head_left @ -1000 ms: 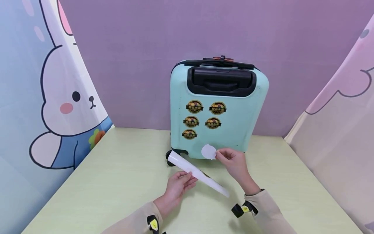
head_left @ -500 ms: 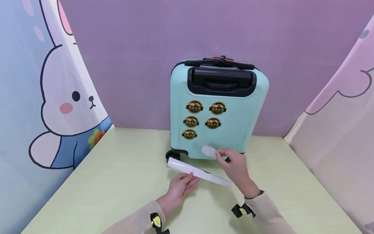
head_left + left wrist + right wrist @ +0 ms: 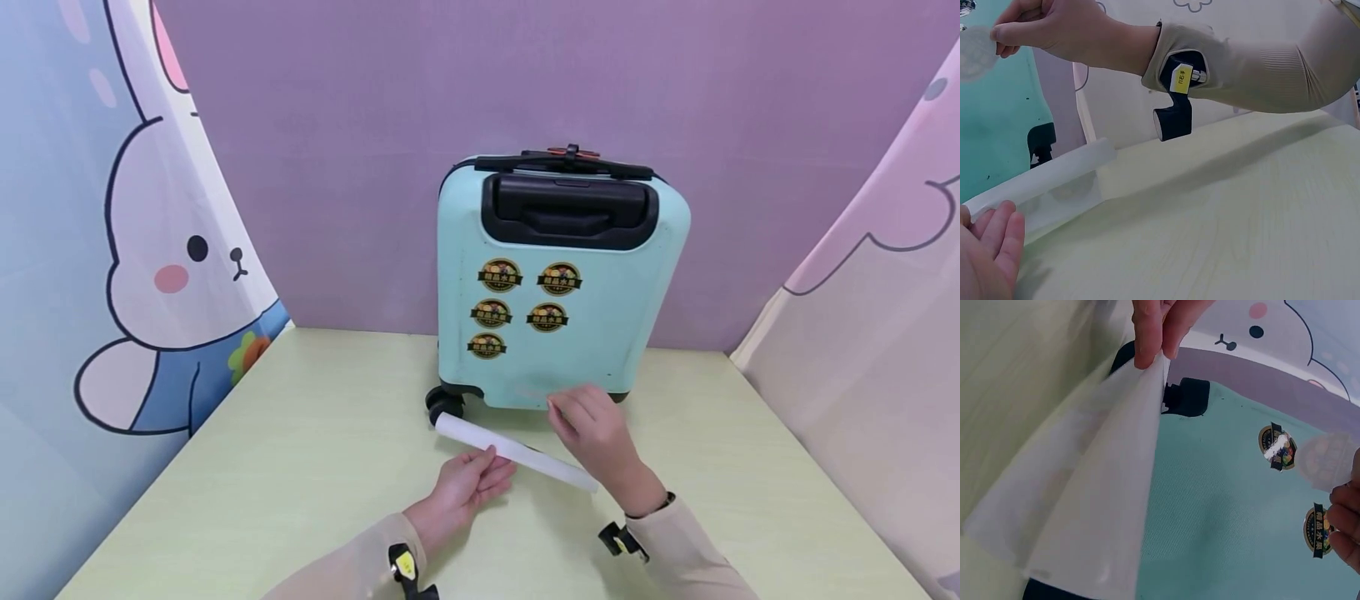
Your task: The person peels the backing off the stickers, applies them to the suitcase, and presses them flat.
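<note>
My left hand [image 3: 461,487] pinches a loosely rolled white sticker sheet [image 3: 517,452] between thumb and fingers, low in front of the suitcase. In the right wrist view the sheet [image 3: 1100,494] hangs as a curled, flaring tube. With thumb and fingertips, my right hand [image 3: 600,437] pinches a round sticker [image 3: 975,55] by its edge. The pale, see-through back of this sticker shows in both wrist views; in the head view it is almost edge-on against the suitcase's lower part. Several round black-and-gold stickers [image 3: 500,275] are on the mint-green suitcase [image 3: 607,333], in two columns.
The suitcase stands upright at the back of the pale table [image 3: 300,450], its black handle recess [image 3: 570,208] at the top and a black wheel [image 3: 444,403] at lower left. A purple cloth [image 3: 337,167] hangs behind; printed cloths with a rabbit [image 3: 180,275] and pink shapes flank it.
The round sticker has tilted from facing the head camera to almost edge-on as the right hand turned. The rolled sheet's left end has dropped, and the left hand has shifted slightly right and down.
</note>
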The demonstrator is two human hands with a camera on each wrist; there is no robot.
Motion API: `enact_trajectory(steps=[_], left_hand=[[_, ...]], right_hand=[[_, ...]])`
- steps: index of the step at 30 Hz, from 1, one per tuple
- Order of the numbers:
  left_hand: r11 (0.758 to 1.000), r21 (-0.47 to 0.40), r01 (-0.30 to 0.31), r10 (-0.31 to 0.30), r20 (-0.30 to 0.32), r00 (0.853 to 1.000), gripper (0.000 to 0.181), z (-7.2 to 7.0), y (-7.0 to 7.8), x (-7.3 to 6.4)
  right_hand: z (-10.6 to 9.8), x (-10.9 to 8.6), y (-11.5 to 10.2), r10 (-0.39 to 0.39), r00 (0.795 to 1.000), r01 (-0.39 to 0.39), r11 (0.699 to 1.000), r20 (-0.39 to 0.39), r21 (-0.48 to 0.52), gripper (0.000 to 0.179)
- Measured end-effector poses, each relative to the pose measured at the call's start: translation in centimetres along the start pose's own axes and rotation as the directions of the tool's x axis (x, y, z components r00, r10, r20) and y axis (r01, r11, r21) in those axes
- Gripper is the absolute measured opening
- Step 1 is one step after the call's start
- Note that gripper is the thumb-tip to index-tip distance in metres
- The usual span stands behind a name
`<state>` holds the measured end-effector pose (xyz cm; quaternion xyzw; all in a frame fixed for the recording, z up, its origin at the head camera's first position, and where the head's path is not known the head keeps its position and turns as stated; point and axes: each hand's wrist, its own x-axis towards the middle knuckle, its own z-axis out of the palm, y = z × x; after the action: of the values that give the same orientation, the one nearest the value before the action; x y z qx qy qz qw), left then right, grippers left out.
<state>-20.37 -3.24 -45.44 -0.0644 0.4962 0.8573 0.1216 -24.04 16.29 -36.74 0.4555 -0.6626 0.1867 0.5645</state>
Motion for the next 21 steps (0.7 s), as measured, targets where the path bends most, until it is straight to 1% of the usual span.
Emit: enact_trajectory(steps=[4, 9, 12, 16, 21], left_hand=[[1.000, 0.005, 0.012, -0.012, 0.009, 1.000, 0.027, 0.0, 0.0, 0.0], [0.998, 0.044, 0.041, -0.042, 0.031, 0.999, 0.039, 0.0, 0.0, 0.1], [0.997, 0.048, 0.056, -0.057, 0.034, 0.998, 0.041, 0.0, 0.1, 0.2], [0.998, 0.032, 0.059, -0.060, 0.035, 0.998, 0.042, 0.2, 0.4, 0.0], [0.998, 0.009, 0.068, -0.069, 0.072, 0.995, 0.056, 0.8, 1.5, -0.5]], right_hand=[[-0.1, 0.2, 0.1, -0.079, 0.997, 0.079, 0.997, -0.011, -0.014, 0.021], [-0.4, 0.4, 0.2, -0.165, 0.986, 0.165, 0.986, -0.011, -0.033, 0.020], [-0.6, 0.5, 0.2, -0.201, 0.979, 0.201, 0.979, -0.011, -0.036, 0.019], [-0.7, 0.7, 0.0, -0.241, 0.970, 0.240, 0.971, -0.026, -0.014, 0.019], [-0.9, 1.1, -0.3, -0.283, 0.958, 0.283, 0.959, -0.046, 0.005, 0.020]])
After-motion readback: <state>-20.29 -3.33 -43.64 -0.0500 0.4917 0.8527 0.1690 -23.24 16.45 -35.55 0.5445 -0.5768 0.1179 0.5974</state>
